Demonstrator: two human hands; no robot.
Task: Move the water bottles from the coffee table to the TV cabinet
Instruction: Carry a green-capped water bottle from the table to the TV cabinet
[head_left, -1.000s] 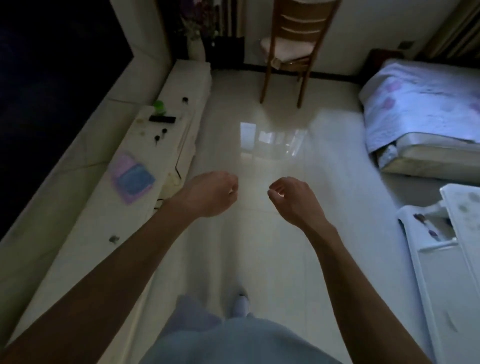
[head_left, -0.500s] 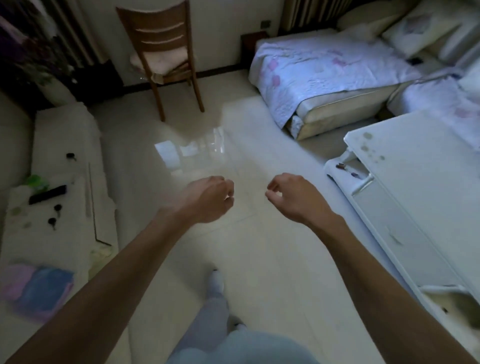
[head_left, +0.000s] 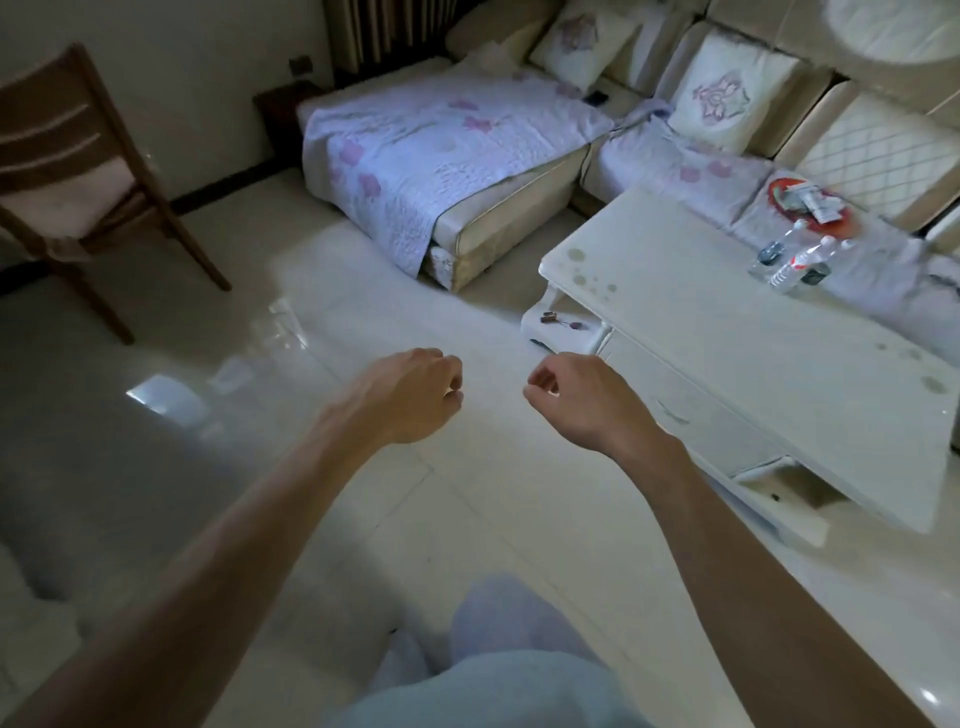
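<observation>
Turning away from the TV cabinet, in view a second ago and now out of frame; facing the bench instead, suggesting a fetching leg just starting. Carrying nothing: left grip and right grip hanging loosely curled and empty, side by side over the floor. Showing the water bottles clustered at the bench's far end, well apart from both grips, ahead and to the right of the right grip. Showing a red tray just beyond them. Not yet reaching.

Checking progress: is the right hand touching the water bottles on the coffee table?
Apart. Head view: the right hand hangs over the floor; the water bottles stand far off on the coffee table.
</observation>
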